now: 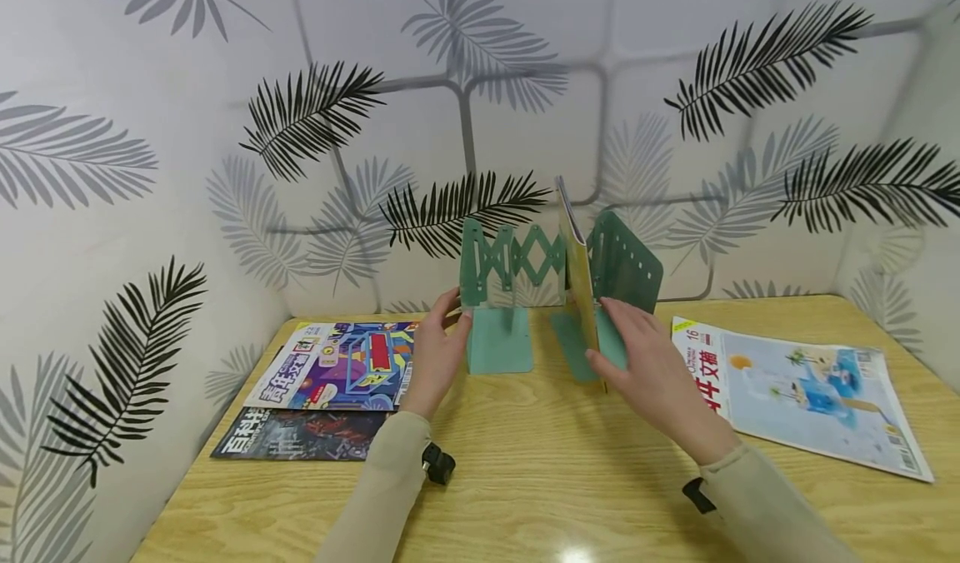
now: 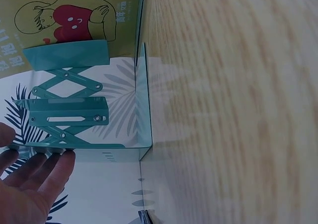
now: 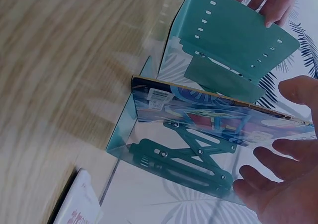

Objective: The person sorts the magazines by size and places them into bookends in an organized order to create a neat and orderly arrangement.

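Note:
A green metal expanding bookend [image 1: 498, 342] stands against the back wall, its crisscross lattice stretched between two end panels. A thin magazine [image 1: 582, 288] with a yellow cover stands upright in it near the right panel [image 1: 630, 263]. The left wrist view shows a figure hugging a red heart on this cover. My left hand [image 1: 435, 346] touches the outer face of the left panel [image 2: 74, 146] with extended fingertips. My right hand [image 1: 645, 363] is beside the magazine and right panel, fingers loosely spread; in the right wrist view, the thumb and fingers lie apart.
At left on the wooden table [image 1: 525, 480] lie a colourful magazine [image 1: 337, 371] and, partly under it, a dark one [image 1: 300, 438]. Another magazine [image 1: 817, 396] with a pale blue cover lies at right. Behind the bookend rises a leaf-patterned wall [image 1: 525, 130].

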Action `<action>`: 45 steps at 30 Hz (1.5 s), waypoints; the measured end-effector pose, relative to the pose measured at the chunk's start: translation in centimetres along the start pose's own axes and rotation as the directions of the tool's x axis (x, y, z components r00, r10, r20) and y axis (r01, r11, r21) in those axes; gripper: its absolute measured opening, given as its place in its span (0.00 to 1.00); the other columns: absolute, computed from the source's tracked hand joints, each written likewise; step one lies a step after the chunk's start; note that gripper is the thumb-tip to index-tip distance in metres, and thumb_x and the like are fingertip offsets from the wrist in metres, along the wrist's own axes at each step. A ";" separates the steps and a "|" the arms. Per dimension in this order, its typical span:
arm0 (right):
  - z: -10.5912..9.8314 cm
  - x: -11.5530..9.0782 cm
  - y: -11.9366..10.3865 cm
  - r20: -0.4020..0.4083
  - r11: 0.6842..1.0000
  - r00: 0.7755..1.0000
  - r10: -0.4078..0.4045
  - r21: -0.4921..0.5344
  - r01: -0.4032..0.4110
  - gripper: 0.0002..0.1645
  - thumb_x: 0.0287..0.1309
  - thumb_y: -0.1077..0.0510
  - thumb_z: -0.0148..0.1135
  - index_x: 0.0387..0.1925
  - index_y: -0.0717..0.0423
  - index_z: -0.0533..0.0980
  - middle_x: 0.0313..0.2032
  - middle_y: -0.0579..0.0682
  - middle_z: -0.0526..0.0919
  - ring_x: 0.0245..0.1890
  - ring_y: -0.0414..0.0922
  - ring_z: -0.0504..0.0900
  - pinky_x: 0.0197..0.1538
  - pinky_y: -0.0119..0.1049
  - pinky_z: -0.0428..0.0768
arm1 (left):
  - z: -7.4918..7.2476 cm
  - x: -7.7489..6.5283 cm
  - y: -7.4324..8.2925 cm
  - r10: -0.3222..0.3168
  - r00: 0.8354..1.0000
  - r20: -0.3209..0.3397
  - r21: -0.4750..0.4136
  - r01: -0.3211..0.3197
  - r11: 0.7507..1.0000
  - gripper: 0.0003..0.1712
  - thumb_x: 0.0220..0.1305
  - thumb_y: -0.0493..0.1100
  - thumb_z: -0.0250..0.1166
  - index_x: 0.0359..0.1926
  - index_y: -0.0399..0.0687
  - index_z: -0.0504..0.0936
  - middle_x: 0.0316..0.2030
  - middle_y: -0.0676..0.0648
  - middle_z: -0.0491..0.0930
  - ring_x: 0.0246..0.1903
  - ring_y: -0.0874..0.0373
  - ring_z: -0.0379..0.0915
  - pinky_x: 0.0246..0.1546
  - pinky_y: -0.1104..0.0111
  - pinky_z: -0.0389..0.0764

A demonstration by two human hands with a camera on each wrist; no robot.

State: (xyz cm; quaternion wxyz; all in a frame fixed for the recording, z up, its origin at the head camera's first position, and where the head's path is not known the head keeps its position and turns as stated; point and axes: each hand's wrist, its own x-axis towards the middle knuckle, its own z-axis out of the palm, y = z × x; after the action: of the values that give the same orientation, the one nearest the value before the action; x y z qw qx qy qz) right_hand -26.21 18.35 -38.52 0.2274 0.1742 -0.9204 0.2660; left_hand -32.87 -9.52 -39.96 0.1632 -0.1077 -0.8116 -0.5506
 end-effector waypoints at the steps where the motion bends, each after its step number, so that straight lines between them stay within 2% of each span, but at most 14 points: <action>1: -0.1 -0.1 0.1 -0.005 1.000 1.000 -0.007 -0.003 0.007 0.42 0.62 0.49 0.64 0.72 0.61 0.60 0.68 0.61 0.64 0.66 0.61 0.61 0.59 0.59 0.69 | 0.0 0.0 0.0 0.002 1.000 0.001 0.001 -0.002 1.000 0.24 0.74 0.45 0.56 0.68 0.55 0.71 0.61 0.48 0.74 0.57 0.50 0.74 0.55 0.58 0.77; 7: -0.6 -0.9 0.7 -0.015 0.998 0.999 -0.040 -0.047 0.040 0.40 0.61 0.52 0.66 0.70 0.62 0.63 0.67 0.60 0.66 0.66 0.61 0.62 0.62 0.59 0.66 | 0.0 0.1 -0.1 0.005 1.000 0.002 -0.007 -0.005 1.000 0.24 0.74 0.45 0.56 0.68 0.54 0.71 0.61 0.48 0.74 0.57 0.50 0.73 0.54 0.58 0.78; 13: -1.4 -1.7 1.4 0.023 0.996 0.999 -0.026 -0.082 0.028 0.40 0.60 0.55 0.68 0.69 0.62 0.64 0.66 0.61 0.66 0.66 0.63 0.62 0.64 0.62 0.62 | 0.0 0.3 0.0 0.016 1.000 0.001 -0.009 -0.016 1.000 0.23 0.74 0.44 0.56 0.68 0.54 0.71 0.61 0.48 0.75 0.56 0.50 0.74 0.55 0.58 0.77; 20: -2.2 -2.8 2.3 0.011 0.989 0.998 -0.063 -0.136 0.063 0.39 0.58 0.54 0.69 0.68 0.62 0.66 0.65 0.62 0.68 0.63 0.64 0.65 0.62 0.64 0.64 | 0.0 0.3 -0.1 0.019 1.000 0.004 -0.008 -0.019 1.000 0.23 0.74 0.44 0.56 0.67 0.54 0.72 0.61 0.48 0.75 0.56 0.50 0.74 0.55 0.58 0.77; 26: -2.7 -3.8 3.5 0.005 0.979 0.996 -0.090 -0.185 0.089 0.40 0.55 0.55 0.71 0.66 0.64 0.67 0.63 0.64 0.70 0.61 0.64 0.67 0.65 0.61 0.61 | 0.0 0.2 -0.2 0.014 1.000 0.009 -0.015 -0.013 1.000 0.23 0.74 0.45 0.56 0.68 0.55 0.72 0.61 0.49 0.75 0.56 0.50 0.74 0.54 0.57 0.78; 34: -3.7 -5.0 4.8 0.041 0.974 0.998 -0.038 -0.222 0.046 0.40 0.53 0.55 0.72 0.65 0.67 0.68 0.62 0.65 0.70 0.61 0.66 0.67 0.60 0.63 0.66 | 0.0 0.1 -0.2 0.016 1.000 0.010 -0.024 -0.015 1.000 0.23 0.74 0.47 0.55 0.68 0.56 0.72 0.60 0.49 0.75 0.56 0.51 0.73 0.54 0.57 0.78; 45: -5.0 -6.0 6.7 0.114 0.963 0.992 0.051 -0.268 -0.019 0.44 0.54 0.51 0.72 0.66 0.67 0.66 0.64 0.67 0.67 0.61 0.67 0.65 0.58 0.66 0.65 | 0.0 0.1 -0.2 0.007 1.000 0.008 -0.025 -0.006 1.000 0.23 0.74 0.47 0.56 0.68 0.55 0.71 0.61 0.49 0.74 0.57 0.51 0.73 0.55 0.58 0.77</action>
State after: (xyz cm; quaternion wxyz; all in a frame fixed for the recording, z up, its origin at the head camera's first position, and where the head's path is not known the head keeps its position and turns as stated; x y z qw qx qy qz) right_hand -22.55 27.73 -40.59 0.1885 0.1413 -0.9627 0.1332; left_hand -33.01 -9.63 -40.10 0.1602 -0.1148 -0.8048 -0.5598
